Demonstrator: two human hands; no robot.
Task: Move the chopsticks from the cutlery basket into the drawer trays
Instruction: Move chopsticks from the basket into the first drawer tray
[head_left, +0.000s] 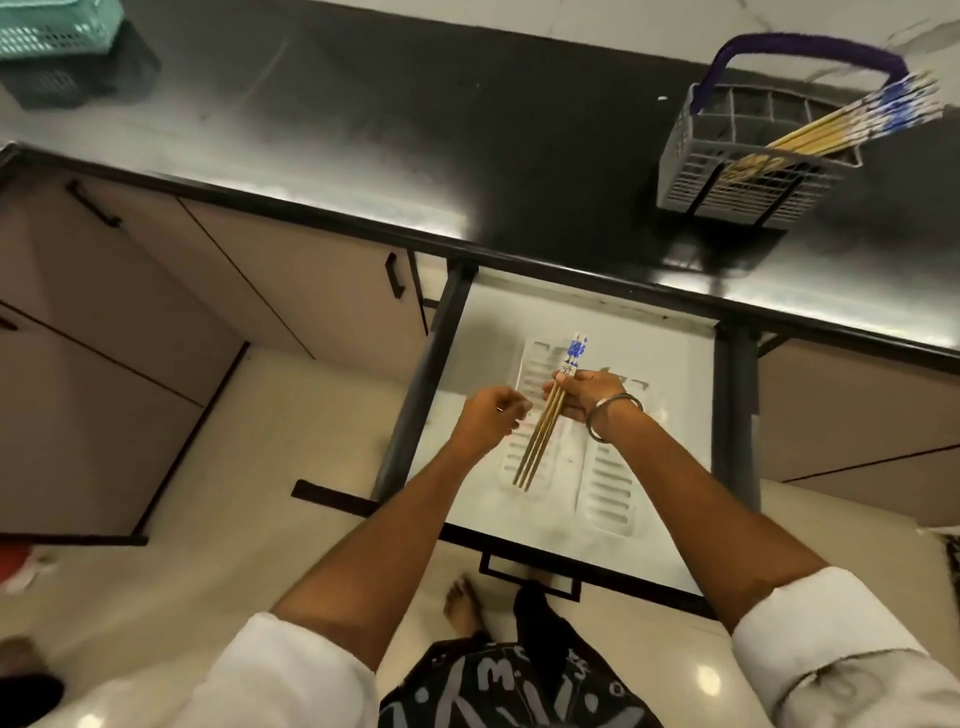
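Note:
My right hand (584, 396) grips a small bundle of wooden chopsticks (540, 441) with blue-and-white tops, held over the left white tray (530, 374) in the open drawer (685, 364). My left hand (491, 415) hovers just left of the bundle with its fingers curled, holding nothing that I can see. A second white tray (610, 493) lies to the right, partly under my right forearm. On the black counter at the far right stands the grey cutlery basket (748, 176) with a purple handle, and several more chopsticks (857, 122) lean out of it.
The black counter (363, 130) runs across the top, with a green basket (52, 31) at its far left corner. The drawer's dark side rails (421, 389) flank the trays. Beige cabinet doors (130, 312) lie to the left, and my bare foot (462, 605) stands on the tiled floor.

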